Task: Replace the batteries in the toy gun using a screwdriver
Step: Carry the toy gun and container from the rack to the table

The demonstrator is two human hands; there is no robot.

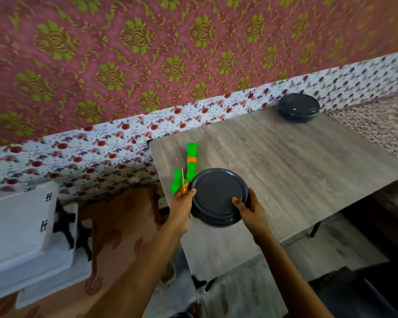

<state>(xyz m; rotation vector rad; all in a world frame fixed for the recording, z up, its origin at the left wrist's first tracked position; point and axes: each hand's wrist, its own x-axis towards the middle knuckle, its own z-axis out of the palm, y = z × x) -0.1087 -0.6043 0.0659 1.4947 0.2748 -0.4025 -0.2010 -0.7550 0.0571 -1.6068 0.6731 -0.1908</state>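
Observation:
A green toy gun (190,162) with an orange band lies on the grey wooden table (285,161) near its left edge. My left hand (182,203) grips a yellow-handled screwdriver (183,184), its thin shaft pointing up beside the gun, and its fingertips also touch the left side of a round dark lidded container (216,196). My right hand (248,208) holds the container's right side, thumb on the lid. The container's contents are hidden.
A second dark round lidded container (298,107) stands at the table's far right corner. A bed with a floral sheet (101,143) lies left and behind. White boxes (21,226) sit at lower left. A black seat (354,297) is at lower right.

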